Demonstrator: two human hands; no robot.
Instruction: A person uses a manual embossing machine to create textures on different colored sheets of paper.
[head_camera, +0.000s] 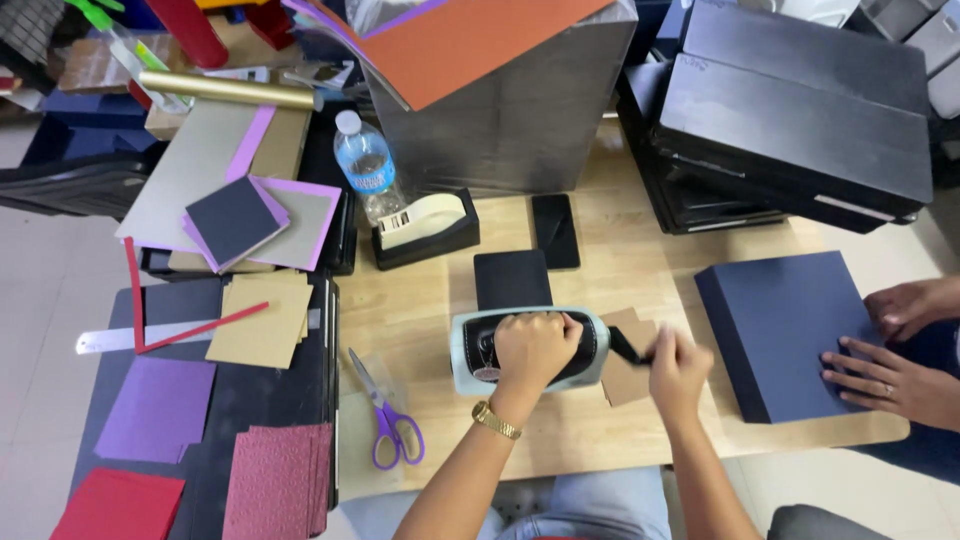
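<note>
At the centre of the frame, the left hand (535, 347) was clenched over the top of a pale green die-cutting machine (467, 352) with a black body, which stood on the wooden tabletop (420, 305). Just right of it, the right hand (678, 368) had its grip closed around the machine's black crank handle (628, 346). Brown card pieces (628, 378) lay beneath that hand, touching the machine's right side. A black card (512, 279) lay just above the machine. Purple-handled scissors (388, 415) lay at lower left. Another person's hands (895, 350) rested on a dark blue box (775, 330) at the right.
</note>
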